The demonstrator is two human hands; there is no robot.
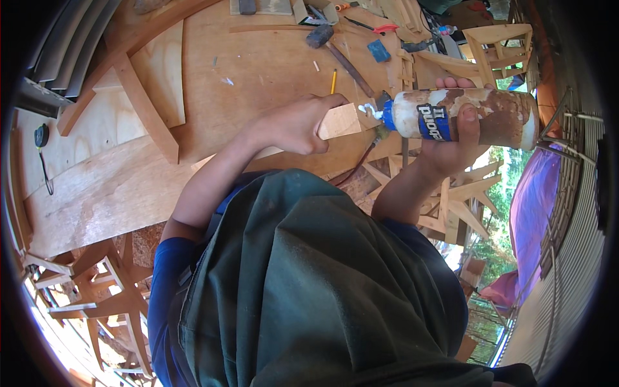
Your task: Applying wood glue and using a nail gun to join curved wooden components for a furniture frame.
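Observation:
My left hand point(300, 124) is wrapped round a pale wooden piece point(340, 122), whose squared end points to the right. In my right hand point(456, 138) lies a glue bottle point(500, 116), white with brown smears and a blue cap, tipped onto its side. Its nozzle faces the end of the wood. White glue point(369, 111) shows between the nozzle and the wood's edge; whether the nozzle touches the wood I cannot tell. My right thumb presses along the bottle's near side, while its fingertips show over the far side.
On the plywood workbench point(258, 64) lie a mallet point(342, 58), a yellow pencil point(334, 81) and a blue block point(379, 51). Curved wooden frame parts point(145, 106) and a tape measure point(41, 135) are at the left. Wooden chair frames point(106, 290) stand at the lower left.

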